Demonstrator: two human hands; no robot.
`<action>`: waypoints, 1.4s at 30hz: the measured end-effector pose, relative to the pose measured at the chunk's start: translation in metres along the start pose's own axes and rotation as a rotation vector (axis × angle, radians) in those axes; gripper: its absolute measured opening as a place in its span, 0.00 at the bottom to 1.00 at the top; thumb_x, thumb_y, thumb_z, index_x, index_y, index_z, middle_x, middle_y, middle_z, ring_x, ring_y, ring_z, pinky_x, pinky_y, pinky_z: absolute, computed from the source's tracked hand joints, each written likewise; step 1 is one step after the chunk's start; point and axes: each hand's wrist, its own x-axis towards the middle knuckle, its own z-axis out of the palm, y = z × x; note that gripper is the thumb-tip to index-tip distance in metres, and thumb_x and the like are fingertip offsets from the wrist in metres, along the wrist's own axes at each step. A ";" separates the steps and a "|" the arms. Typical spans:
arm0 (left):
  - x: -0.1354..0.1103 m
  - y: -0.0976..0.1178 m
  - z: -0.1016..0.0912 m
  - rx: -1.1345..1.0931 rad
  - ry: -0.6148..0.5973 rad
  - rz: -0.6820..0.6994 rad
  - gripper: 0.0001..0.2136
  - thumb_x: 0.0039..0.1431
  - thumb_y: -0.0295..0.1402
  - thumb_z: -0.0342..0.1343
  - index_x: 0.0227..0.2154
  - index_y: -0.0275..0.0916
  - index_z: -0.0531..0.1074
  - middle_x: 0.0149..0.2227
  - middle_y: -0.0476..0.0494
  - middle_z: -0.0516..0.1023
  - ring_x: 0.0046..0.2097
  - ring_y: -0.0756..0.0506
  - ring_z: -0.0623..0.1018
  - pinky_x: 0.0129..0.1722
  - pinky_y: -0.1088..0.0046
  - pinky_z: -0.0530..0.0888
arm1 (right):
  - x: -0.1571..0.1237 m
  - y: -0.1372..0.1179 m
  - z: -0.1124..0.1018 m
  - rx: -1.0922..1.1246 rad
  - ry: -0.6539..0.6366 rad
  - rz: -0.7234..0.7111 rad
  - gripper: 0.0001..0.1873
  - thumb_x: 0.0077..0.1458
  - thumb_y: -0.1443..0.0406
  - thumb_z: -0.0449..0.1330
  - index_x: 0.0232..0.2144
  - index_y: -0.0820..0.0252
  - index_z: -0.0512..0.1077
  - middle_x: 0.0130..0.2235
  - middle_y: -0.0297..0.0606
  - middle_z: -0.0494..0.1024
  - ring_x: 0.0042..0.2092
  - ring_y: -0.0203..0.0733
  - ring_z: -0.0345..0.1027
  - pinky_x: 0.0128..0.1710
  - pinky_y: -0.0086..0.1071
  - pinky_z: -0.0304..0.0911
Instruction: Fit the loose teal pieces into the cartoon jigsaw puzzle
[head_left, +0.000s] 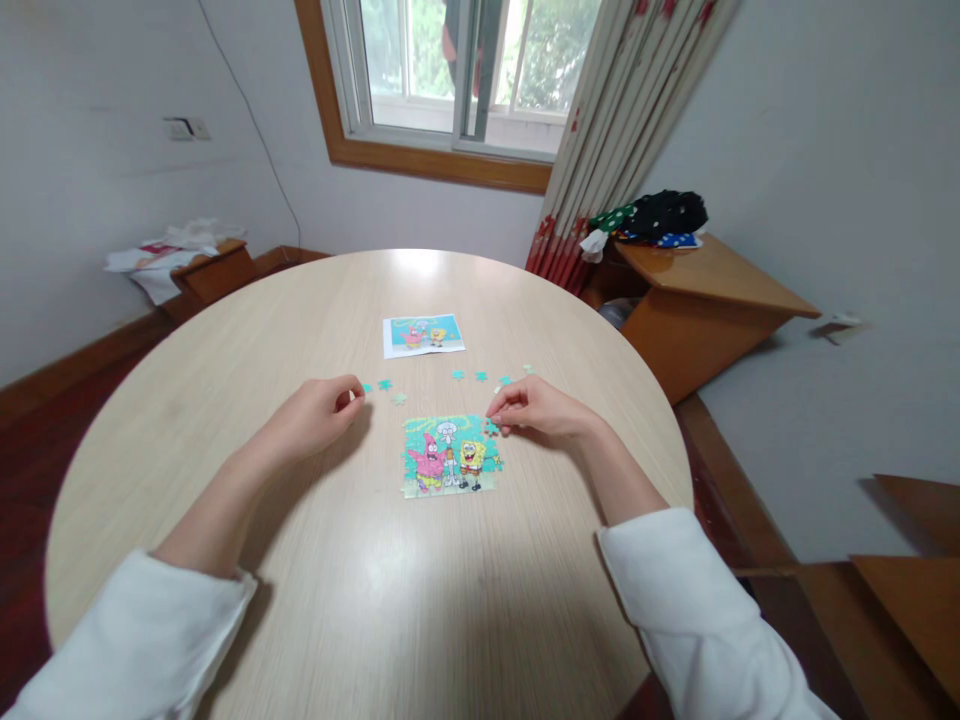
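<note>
A partly joined jigsaw puzzle (427, 440) with cartoon figures lies flat on the round table (360, 620). At its upper right corner my right hand (536, 407) pinches a teal puzzle piece (491, 427) between thumb and fingertips, against the puzzle's right edge. My left hand (330, 408) is to the left of the puzzle, thumb and index finger curled together. Right by those fingertips is another teal piece (367, 388); whether they grip it I cannot tell. Loose pieces lie beyond the puzzle, among them a teal one (385, 385) and a pale one (398, 399).
A printed reference picture (424, 335) lies farther back on the table. More loose pieces (481, 377) are spread in a row between it and the puzzle. Behind stand a window, a curtain (600, 130) and a wooden cabinet (697, 290) with cloths on top.
</note>
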 end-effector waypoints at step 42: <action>-0.003 0.009 0.006 0.024 -0.013 0.076 0.08 0.55 0.33 0.45 0.29 0.39 0.68 0.23 0.47 0.72 0.25 0.49 0.69 0.28 0.72 0.63 | -0.002 -0.005 0.002 -0.106 -0.011 0.102 0.09 0.43 0.65 0.66 0.27 0.66 0.74 0.22 0.36 0.75 0.24 0.32 0.67 0.25 0.28 0.61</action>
